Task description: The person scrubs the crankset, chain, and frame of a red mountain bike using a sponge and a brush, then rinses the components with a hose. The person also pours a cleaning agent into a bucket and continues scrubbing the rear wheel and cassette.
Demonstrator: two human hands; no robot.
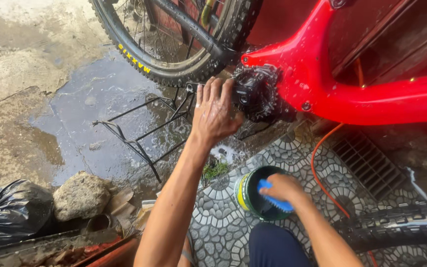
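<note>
Bike frame (366, 94), red, glossy and wet, fills the upper right; stiff and heavy by the look of it, and slick where the water beads. It appears to be held up by a black wire stand (139, 133) sitting in a puddle on the concrete. Best held by a bare tube rather than by the greasy parts.

Rear wheel (174, 39), knobby tyre, muddy, at top centre. A second tyre (396, 227) lies low on the right over the patterned paving.

Crank and chainring (258, 94), black, toothed, grimy, just under the frame's junction. Hard metal, sharp teeth, likely oily; safer to grasp by the arm than by the ring.

Left hand (216, 111), wet, fingers spread and laid flat over the crank area, thumb toward the chainring. It presses or steadies; fingers are not curled round anything that I can see.

Tub (245, 193), small, green-walled with a yellow band, stands on the paving below the crank. Interior dark; whether it holds water or cleaner cannot be told, since the hand and brush cover most of the mouth.

Right hand (282, 188), closed round a blue brush (275, 200), dipping it into the tub. Brush is light plastic, bristles soft, handle probably slippery when wet.

Orange hose (317, 158) curves past a floor drain (366, 163). Rock (81, 196) and black bag (11, 210) at lower left.
</note>
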